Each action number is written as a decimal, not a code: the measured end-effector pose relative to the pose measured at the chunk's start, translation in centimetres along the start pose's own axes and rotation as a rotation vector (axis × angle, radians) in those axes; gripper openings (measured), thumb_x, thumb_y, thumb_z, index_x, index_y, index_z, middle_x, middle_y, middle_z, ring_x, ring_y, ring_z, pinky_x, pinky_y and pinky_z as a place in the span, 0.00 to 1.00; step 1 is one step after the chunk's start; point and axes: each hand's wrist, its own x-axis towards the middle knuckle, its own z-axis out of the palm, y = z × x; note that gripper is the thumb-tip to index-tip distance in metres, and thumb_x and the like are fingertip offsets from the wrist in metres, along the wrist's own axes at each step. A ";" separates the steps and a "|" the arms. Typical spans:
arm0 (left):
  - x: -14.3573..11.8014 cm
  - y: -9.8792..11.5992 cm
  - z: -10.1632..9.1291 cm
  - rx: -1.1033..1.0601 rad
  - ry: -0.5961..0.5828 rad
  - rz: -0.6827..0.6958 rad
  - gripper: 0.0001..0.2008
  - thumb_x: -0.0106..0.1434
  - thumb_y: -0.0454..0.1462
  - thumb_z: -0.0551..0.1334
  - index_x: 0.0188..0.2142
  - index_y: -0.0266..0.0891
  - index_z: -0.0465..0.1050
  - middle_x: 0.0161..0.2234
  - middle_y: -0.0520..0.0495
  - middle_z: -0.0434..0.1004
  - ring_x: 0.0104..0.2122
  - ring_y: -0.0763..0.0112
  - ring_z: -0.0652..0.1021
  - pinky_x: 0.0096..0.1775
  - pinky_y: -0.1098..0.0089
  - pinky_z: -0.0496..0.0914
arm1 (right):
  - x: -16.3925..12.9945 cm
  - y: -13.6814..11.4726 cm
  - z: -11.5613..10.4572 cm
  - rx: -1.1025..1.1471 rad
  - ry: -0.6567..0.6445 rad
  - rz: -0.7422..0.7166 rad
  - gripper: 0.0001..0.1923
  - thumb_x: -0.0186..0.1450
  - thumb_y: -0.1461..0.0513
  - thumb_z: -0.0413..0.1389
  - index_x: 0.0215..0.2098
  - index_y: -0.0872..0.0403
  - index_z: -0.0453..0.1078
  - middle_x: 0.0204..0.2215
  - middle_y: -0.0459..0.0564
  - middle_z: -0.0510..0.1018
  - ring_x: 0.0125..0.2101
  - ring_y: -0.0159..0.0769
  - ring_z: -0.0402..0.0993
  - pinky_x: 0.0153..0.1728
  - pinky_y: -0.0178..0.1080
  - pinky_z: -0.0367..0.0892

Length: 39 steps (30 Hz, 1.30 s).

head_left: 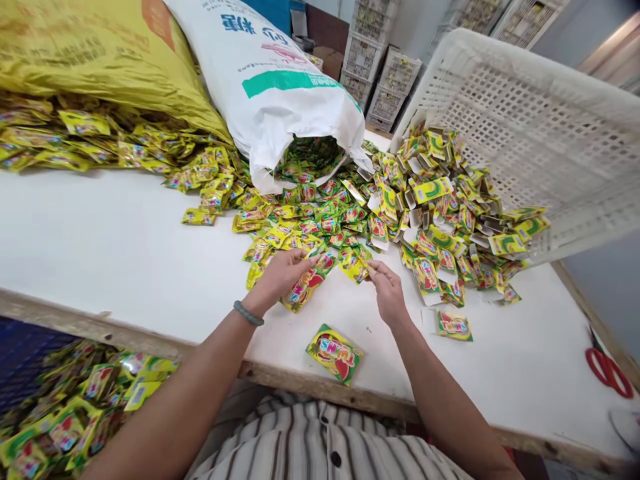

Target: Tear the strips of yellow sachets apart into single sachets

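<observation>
My left hand (286, 272), with a beaded bracelet at its wrist, is closed at the upper edge of a small yellow-green candy box (303, 288) printed with fruit. Its fingertips partly cover the box's upper end. To the right, my right hand (387, 290) pinches the corner of a yellow candy sachet (354, 268) between thumb and fingers. Just behind both hands lies a heap of green and yellow sachets (305, 223). Nearer the table's front edge, another candy box (334, 353) lies flat between my forearms.
A white sack (295, 100) spills green sachets; a yellow sack (100, 60) rests over yellow ones. Small open boxes (435, 220) pour from a tipped white crate (540, 140). One box (454, 325) and red-handled scissors (607, 370) lie at right. Packed boxes (100, 393) sit below left.
</observation>
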 end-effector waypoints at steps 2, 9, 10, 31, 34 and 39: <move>-0.1 0.0 0.5 0.190 -0.126 -0.009 0.17 0.52 0.50 0.67 0.23 0.40 0.67 0.13 0.58 0.57 0.14 0.76 0.59 0.19 0.73 0.48 | 0.4 -0.7 -0.2 0.031 -0.008 -0.007 0.13 0.66 0.59 0.48 0.43 0.53 0.72 0.36 0.49 0.78 0.34 0.35 0.72 0.36 0.38 0.69; 0.0 -0.3 1.1 0.268 -0.293 -0.064 0.17 0.53 0.51 0.65 0.31 0.41 0.71 0.13 0.59 0.55 0.14 0.75 0.55 0.19 0.73 0.45 | 0.9 -1.1 2.0 -0.435 -0.019 -0.259 0.15 0.68 0.64 0.44 0.43 0.52 0.72 0.37 0.54 0.74 0.39 0.39 0.72 0.41 0.40 0.69; 0.1 -0.4 1.1 0.228 -0.312 -0.077 0.16 0.52 0.50 0.66 0.32 0.40 0.71 0.13 0.59 0.56 0.14 0.75 0.56 0.19 0.73 0.45 | 0.9 -1.0 2.2 -0.460 -0.022 -0.280 0.15 0.68 0.65 0.43 0.43 0.53 0.72 0.37 0.54 0.74 0.38 0.39 0.72 0.41 0.40 0.69; 0.0 -0.1 1.5 -0.094 -0.303 -0.006 0.29 0.55 0.49 0.66 0.51 0.36 0.66 0.22 0.55 0.69 0.20 0.74 0.68 0.22 0.76 0.60 | -0.3 -1.4 4.4 0.099 -0.181 0.150 0.17 0.58 0.53 0.61 0.41 0.51 0.65 0.32 0.45 0.75 0.28 0.32 0.71 0.29 0.35 0.68; -0.3 0.4 1.5 -0.209 -0.325 -0.071 0.29 0.54 0.51 0.67 0.50 0.38 0.67 0.28 0.51 0.75 0.27 0.70 0.74 0.28 0.73 0.67 | -0.1 -1.3 4.7 0.256 -0.108 0.194 0.17 0.55 0.54 0.63 0.37 0.51 0.64 0.30 0.44 0.75 0.28 0.34 0.72 0.30 0.36 0.69; -0.4 0.1 1.2 0.009 -0.469 -0.117 0.23 0.47 0.50 0.71 0.36 0.35 0.76 0.31 0.48 0.77 0.30 0.66 0.75 0.28 0.72 0.67 | 0.7 -0.8 3.2 0.263 0.032 0.151 0.17 0.54 0.54 0.64 0.37 0.51 0.65 0.34 0.46 0.75 0.33 0.36 0.73 0.36 0.39 0.71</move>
